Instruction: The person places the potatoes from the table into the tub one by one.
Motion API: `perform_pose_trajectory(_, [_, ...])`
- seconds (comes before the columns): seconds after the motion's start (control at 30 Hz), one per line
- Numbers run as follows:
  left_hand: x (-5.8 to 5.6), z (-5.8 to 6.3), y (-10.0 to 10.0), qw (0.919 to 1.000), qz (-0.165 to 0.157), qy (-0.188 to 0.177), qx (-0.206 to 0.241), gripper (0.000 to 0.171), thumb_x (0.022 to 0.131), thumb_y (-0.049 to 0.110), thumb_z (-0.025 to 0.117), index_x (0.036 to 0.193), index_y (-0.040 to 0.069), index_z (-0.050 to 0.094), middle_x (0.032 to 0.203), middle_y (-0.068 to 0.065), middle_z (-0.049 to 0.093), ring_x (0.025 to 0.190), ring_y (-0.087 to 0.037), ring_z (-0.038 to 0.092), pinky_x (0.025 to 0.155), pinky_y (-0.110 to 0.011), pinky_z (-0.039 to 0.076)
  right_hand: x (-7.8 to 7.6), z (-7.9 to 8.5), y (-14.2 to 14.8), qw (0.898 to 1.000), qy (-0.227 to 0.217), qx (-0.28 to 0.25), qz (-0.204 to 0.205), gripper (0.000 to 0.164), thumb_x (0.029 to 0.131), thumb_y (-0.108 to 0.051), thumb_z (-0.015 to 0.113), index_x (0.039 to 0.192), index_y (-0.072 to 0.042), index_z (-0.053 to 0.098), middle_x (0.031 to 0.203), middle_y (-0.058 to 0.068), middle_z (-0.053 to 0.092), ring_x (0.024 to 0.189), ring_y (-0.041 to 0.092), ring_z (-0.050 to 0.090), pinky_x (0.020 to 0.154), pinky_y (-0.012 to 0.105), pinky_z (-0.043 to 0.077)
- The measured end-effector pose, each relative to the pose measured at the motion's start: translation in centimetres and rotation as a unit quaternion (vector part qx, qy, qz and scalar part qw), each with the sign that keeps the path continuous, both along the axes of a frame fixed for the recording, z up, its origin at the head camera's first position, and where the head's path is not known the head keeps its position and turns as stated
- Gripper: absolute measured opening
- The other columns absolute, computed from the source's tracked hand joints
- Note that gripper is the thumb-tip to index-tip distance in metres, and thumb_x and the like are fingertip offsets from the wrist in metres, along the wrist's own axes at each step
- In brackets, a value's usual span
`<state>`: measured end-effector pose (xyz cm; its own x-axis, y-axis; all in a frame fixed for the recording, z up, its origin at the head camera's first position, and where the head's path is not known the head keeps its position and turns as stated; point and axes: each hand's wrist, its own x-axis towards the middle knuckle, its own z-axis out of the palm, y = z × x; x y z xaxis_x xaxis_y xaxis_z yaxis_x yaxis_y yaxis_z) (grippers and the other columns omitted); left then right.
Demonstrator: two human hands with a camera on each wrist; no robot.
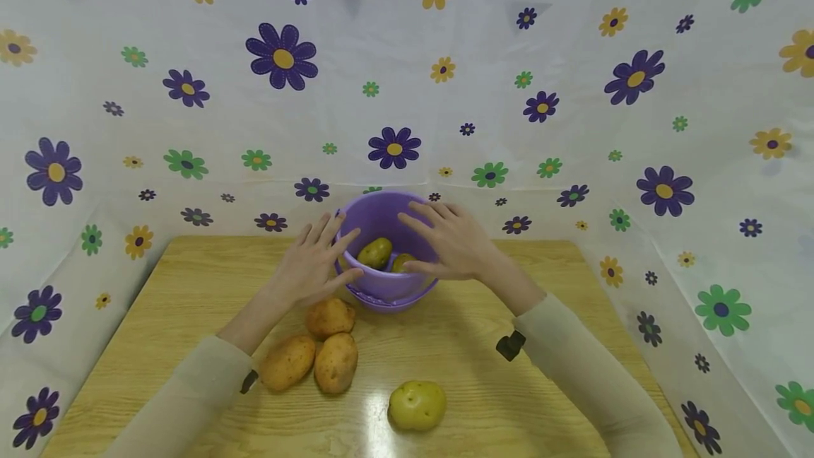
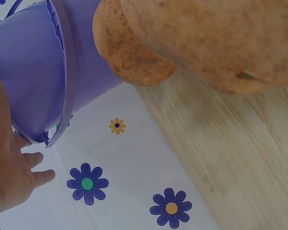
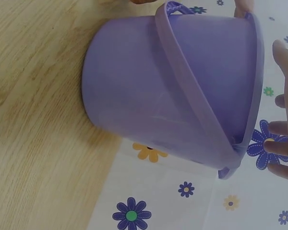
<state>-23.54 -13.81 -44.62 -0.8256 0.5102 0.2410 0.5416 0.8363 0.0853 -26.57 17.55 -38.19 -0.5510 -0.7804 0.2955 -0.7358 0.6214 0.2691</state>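
A purple bucket (image 1: 381, 212) with its handle (image 3: 182, 79) hanging down stands upright at the table's back. Two greenish-yellow potatoes show inside it, one (image 1: 375, 254) more fully than the other (image 1: 402, 263), which is partly covered. At the bucket's left rim is my left hand (image 1: 311, 260), fingers spread; whether it touches the rim I cannot tell. My right hand (image 1: 454, 242) is over the right side of the rim, fingers extended and apart, holding nothing. Three brown potatoes (image 1: 336, 363) lie together below my left hand.
A yellow-green potato (image 1: 417, 406) lies near the front middle of the wooden table (image 1: 509, 401). Flower-printed white sheeting (image 1: 394, 104) rises behind the table and along both sides.
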Motion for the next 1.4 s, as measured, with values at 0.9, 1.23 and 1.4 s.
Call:
perform_pose_trajectory(0.9, [0.1,0.0,0.1,0.9999,0.006,-0.008,-0.002,0.080,0.103,0.063,0.051,0.167,0.019,0.033,0.177,-0.018,0.018,0.165,-0.043,0.014,0.133,-0.064,0.021,4.2,-1.3,1.2,1.000,-0.002,-0.018,0.002,0.098,0.096,-0.087,0.030,0.161,-0.016,0.044,0.164,0.018,0.047,0.146,0.039,0.052,0.114,0.057,0.051])
perform_pose_trajectory(1.23, [0.2,-0.1,0.1,1.0000,0.003,0.002,0.001,0.079,0.103,0.062,0.053,0.166,0.018,0.034,0.177,-0.019,0.019,0.165,-0.044,0.016,0.131,-0.065,0.025,5.7,-2.0,2.1,1.000,0.002,-0.021,0.007,0.098,0.086,-0.076,0.064,0.161,-0.017,0.045,0.165,0.018,0.047,0.147,0.040,0.051,0.117,0.058,0.047])
perform_pose_trajectory(1.4, [0.1,-0.1,0.0,1.0000,0.004,0.001,0.000,0.080,0.103,0.063,0.052,0.167,0.019,0.033,0.177,-0.018,0.018,0.165,-0.043,0.015,0.132,-0.065,0.022,6.8,-2.3,2.4,0.999,0.012,-0.033,0.023,0.091,0.096,-0.080,0.044,0.159,-0.015,0.047,0.163,0.019,0.048,0.144,0.039,0.054,0.116,0.056,0.050])
